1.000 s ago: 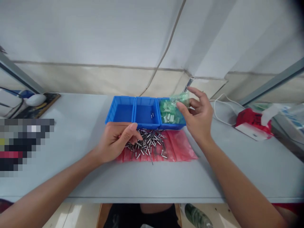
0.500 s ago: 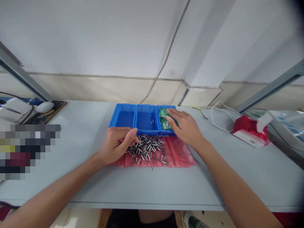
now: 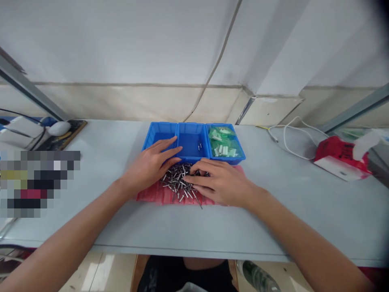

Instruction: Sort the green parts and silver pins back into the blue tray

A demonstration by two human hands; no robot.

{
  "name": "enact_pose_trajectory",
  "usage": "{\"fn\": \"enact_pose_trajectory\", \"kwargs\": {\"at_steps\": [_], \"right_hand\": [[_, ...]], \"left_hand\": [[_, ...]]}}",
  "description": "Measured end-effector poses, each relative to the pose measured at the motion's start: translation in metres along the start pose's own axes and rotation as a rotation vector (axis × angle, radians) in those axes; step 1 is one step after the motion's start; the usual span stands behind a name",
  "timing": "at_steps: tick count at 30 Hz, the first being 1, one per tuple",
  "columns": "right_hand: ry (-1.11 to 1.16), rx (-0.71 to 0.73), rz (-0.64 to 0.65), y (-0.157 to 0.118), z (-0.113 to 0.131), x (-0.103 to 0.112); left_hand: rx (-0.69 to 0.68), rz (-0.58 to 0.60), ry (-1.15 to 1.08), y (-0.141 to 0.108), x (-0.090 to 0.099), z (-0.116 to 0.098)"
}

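A heap of metal rivets (image 3: pixel 180 183) lies on red plastic packaging (image 3: pixel 154 194) at the middle of the table. My left hand (image 3: pixel 153 164), fingers spread, rests at the heap's left side and over the front of the left blue bin (image 3: pixel 159 129). At the right side of the pile, my right hand (image 3: pixel 220 181) has its fingers apart and touching the rivets. The middle blue bin (image 3: pixel 190 142) has a few small metal pieces inside. Green bags with white pieces (image 3: pixel 225 142) fill the right blue bin (image 3: pixel 241 156).
On the right of the table (image 3: pixel 121 227) are a white cable (image 3: pixel 287 142) and a red-and-white tissue box (image 3: pixel 340 158). At the left stand a white mouse (image 3: pixel 59 128), a dark board (image 3: pixel 71 136) and a blurred-out area. A bottle (image 3: pixel 258 278) is below the table edge.
My right hand has moved from the right bin down to the right side of the rivets. My left hand has opened its fingers over the pile's left edge. The view has shifted slightly.
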State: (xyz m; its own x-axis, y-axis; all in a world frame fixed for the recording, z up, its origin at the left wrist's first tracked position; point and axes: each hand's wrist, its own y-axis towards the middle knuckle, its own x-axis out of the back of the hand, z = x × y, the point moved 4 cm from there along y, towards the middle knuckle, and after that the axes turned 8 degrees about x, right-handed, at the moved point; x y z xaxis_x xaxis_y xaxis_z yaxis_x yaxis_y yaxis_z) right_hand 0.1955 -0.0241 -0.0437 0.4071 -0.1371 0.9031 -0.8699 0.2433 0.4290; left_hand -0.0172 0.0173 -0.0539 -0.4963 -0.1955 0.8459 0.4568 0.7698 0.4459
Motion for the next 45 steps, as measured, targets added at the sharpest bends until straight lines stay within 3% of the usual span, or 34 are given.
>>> {"fn": "enact_pose_trajectory", "kwargs": {"at_steps": [4, 8, 12, 19, 22, 23, 25, 29, 31, 34, 39, 45], "right_hand": [[-0.017, 0.025, -0.08, -0.002, -0.004, -0.003], [0.071, -0.096, -0.143, 0.0, -0.011, 0.004], [0.172, -0.194, -0.387, 0.002, -0.007, 0.018], [0.848, -0.736, -0.788, -0.007, -0.02, 0.014], [0.939, -0.841, -0.891, -0.014, -0.028, 0.013], [0.918, -0.833, -0.884, -0.014, -0.03, 0.014], [0.811, -0.73, -0.746, -0.011, -0.027, 0.018], [0.444, -0.311, -0.184, 0.002, -0.004, 0.008], [0.22, -0.192, -0.044, 0.002, 0.003, -0.002], [0.052, -0.122, -0.047, 0.002, 0.005, -0.011], [0.033, -0.088, -0.127, 0.001, -0.001, -0.01], [-0.008, -0.114, -0.027, 0.002, 0.001, -0.011]], "left_hand": [[-0.094, -0.012, 0.01, -0.001, 0.0, -0.001], [-0.159, -0.058, 0.063, 0.001, 0.002, -0.006], [-0.155, -0.088, 0.113, 0.002, 0.006, -0.012], [-0.093, -0.131, 0.102, 0.003, 0.012, -0.023], [-0.106, -0.139, 0.11, 0.002, 0.012, -0.023], [-0.108, -0.141, 0.112, 0.002, 0.011, -0.023], [-0.11, -0.14, 0.112, 0.002, 0.01, -0.023], [-0.105, -0.152, 0.096, 0.001, 0.009, -0.022], [-0.105, -0.161, 0.09, 0.001, 0.009, -0.022], [-0.11, -0.162, 0.099, 0.0, 0.009, -0.023], [-0.112, -0.178, 0.091, -0.001, 0.011, -0.024], [-0.118, -0.187, 0.103, -0.001, 0.011, -0.028]]}}
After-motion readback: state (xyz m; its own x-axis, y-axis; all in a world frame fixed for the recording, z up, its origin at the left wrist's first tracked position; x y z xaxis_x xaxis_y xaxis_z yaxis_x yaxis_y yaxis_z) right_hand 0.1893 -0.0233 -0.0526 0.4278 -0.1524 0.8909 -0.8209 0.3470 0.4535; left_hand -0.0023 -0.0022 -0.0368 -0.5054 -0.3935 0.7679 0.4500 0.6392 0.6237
